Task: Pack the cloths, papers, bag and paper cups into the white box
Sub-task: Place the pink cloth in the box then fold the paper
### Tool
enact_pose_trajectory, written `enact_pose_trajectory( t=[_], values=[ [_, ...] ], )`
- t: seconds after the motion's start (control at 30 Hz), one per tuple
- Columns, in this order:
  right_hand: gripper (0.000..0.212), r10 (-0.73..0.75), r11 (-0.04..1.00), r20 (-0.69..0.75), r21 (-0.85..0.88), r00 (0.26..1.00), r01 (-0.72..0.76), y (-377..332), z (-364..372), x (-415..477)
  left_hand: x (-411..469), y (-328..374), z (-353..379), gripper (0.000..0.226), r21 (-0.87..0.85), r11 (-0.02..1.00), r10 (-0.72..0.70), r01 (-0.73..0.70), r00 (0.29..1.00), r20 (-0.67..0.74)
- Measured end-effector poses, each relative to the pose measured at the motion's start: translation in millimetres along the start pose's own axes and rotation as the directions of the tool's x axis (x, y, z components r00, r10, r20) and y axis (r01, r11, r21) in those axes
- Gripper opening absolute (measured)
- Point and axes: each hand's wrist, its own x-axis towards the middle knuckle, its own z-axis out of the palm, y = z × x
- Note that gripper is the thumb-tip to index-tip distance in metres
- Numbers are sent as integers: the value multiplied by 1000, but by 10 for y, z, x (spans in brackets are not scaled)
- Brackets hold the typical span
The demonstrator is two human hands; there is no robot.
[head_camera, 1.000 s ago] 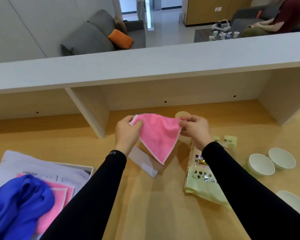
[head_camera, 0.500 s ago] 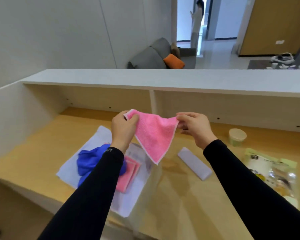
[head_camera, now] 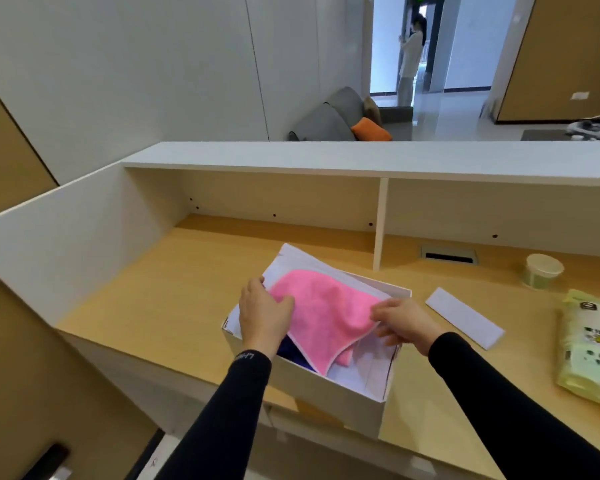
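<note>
Two hands hold a pink cloth over the open white box, which sits at the near edge of the wooden desk. The left hand pinches the cloth's left edge, thumb on top and fingers curled beneath. The right hand grips its right edge with fingers closed around the fabric. The cloth sags between them, its lower corner dipping into the box. Inside the box lie white papers, a dark blue cloth and a bit of another pink piece. To the right on the desk, apart from the box, lie a white paper strip, farther back an upright paper cup, and at the right edge a pale green bag.
</note>
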Motion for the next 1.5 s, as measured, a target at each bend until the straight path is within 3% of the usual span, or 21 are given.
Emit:
enact_pose_trajectory(
  t=[0.17, 0.27, 0.4, 0.63, 0.83, 1.0, 1.13, 1.3, 1.4, 1.5],
  values=[
    [11, 38, 997, -174, 70, 984, -26, -52, -349, -87, -40, 351, 115, 56, 63, 976, 214, -206, 962, -172],
    [21, 56, 993, -243, 112, 968, -29, -14, -593, -108, -76, 592, 262, 52, 87, 953, 303, -292, 936, -179],
    [33, 102, 977, -304, 211, 947, -37, 166, -926, -132, -105, 878, 594, 47, 60, 919, 394, -390, 916, -80],
    [37, 181, 946, -356, 316, 917, -64, 539, -1652, 79, -124, 1376, 1458, 37, -34, 919, 390, -394, 890, 235],
    [20, 294, 893, -318, 428, 901, -140, 868, -2127, 454, -28, 1619, 2271, 40, 80, 939, 263, -335, 847, 463],
    [15, 424, 855, -195, 407, 884, -321, 1224, -2184, 698, 51, 1592, 2818, 50, 179, 972, 15, -155, 795, 607],
    [8, 492, 820, -136, 403, 860, -406, 1419, -2141, 856, 124, 1468, 3103, 61, 308, 948, -138, -82, 765, 629],
    [32, 517, 814, -178, 406, 837, -416, 1511, -2053, 1006, 257, 1273, 3452, 49, 423, 901, -217, -94, 748, 627],
    [63, 544, 766, -161, 495, 823, -410, 1560, -1946, 1075, 299, 1226, 3591, 36, 521, 831, -236, -195, 724, 648],
    [65, 539, 745, -188, 562, 821, -360, 1664, -1868, 1152, 330, 1214, 3716, 34, 551, 787, -213, -276, 717, 663]
  ],
)
